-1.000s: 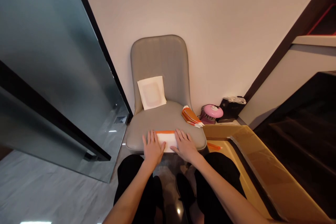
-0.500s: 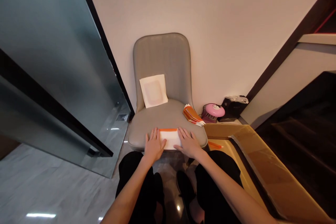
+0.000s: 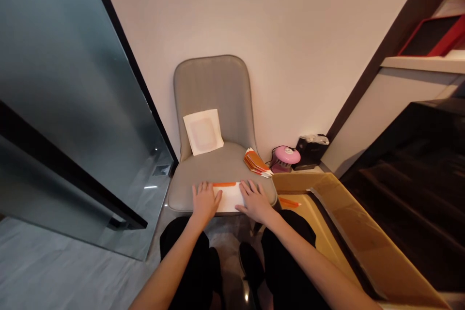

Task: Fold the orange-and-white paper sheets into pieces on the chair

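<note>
A folded white sheet of paper [image 3: 228, 199] with an orange strip along its far edge lies at the front of the grey chair seat [image 3: 203, 168]. On its left end rests my left hand [image 3: 205, 202], fingers stretched out flat. My right hand [image 3: 257, 202] presses on the right end the same way, fingers spread. Part of the sheet is hidden beneath both hands. Farther back on the seat, a square white sheet stack [image 3: 203, 133] with a faint pinkish square leans against the backrest. To the right, a fanned pile of orange-and-white folded papers [image 3: 257, 162] sits near the seat edge.
An open cardboard box [image 3: 366, 227] stands right of the chair, with an orange paper piece [image 3: 289, 202] inside. Behind it are a pink round device [image 3: 286, 155] and a black box [image 3: 311, 150]. A frosted glass door [image 3: 80, 106] rises on the left.
The camera view has swung to the right, so the chair appears farther left and slightly lower. Both hands stay flat on the folded paper, with more of the orange strip's right end uncovered.
</note>
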A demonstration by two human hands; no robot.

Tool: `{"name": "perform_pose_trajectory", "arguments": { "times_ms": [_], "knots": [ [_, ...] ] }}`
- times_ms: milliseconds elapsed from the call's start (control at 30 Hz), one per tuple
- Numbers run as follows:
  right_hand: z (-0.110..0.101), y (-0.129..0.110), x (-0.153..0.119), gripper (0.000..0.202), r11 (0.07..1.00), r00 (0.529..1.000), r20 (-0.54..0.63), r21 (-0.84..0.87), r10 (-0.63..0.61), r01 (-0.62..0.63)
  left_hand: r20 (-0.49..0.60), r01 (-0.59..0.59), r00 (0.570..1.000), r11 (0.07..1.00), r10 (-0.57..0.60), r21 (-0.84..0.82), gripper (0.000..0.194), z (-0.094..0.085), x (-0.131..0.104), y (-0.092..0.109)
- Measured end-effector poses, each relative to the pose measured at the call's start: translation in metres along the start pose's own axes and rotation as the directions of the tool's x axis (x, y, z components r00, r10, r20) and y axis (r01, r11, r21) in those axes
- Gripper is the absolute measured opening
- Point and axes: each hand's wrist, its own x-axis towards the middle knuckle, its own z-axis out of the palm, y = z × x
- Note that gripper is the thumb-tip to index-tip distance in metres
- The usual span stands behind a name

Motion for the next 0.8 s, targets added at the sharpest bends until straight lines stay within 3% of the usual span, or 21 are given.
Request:
{"name": "perform_pose_trajectory", "arguments": {
  "times_ms": [167,333,433,500,567,633,700,800],
  "knots": [
    [-0.004,0.003,0.009,0.06,0.993,0.992,-0.122,0.115,-0.001,0.015,0.034,-0.137,0.989,0.983,0.142,-0.125,0.038,0.002,0.017,0.006],
    [-0.002,0.004,0.022,0.058,0.988,0.983,-0.184,0.155,0.013,0.016,0.041,-0.114,0.992,0.986,0.12,-0.125,0.031,0.002,0.026,0.005],
    [0.001,0.005,0.028,0.059,0.978,0.948,-0.317,0.196,-0.001,0.067,0.065,-0.046,0.995,0.945,0.07,-0.323,0.016,0.004,0.029,-0.004],
    [0.002,0.006,0.032,0.056,0.962,0.893,-0.45,0.247,0.005,0.119,0.086,0.053,0.996,0.848,-0.01,-0.527,0.015,0.007,0.031,-0.011],
    [0.003,0.005,0.036,0.051,0.941,0.825,-0.564,0.294,0.031,0.165,0.121,0.168,0.986,0.68,-0.116,-0.714,0.013,0.01,0.031,-0.018],
    [0.005,0.003,0.038,0.047,0.926,0.792,-0.61,0.319,0.037,0.203,0.235,0.296,0.954,0.496,-0.183,-0.816,0.007,0.014,0.028,-0.022],
    [0.007,-0.002,0.04,0.045,0.918,0.808,-0.589,0.316,-0.009,0.24,0.378,0.416,0.909,0.382,-0.174,-0.825,0.006,0.016,0.023,-0.024],
    [0.01,-0.013,0.039,0.047,0.916,0.865,-0.484,0.272,-0.135,0.295,0.48,0.49,0.868,0.362,-0.125,-0.793,0.012,0.018,0.015,-0.024]
  ]
}}
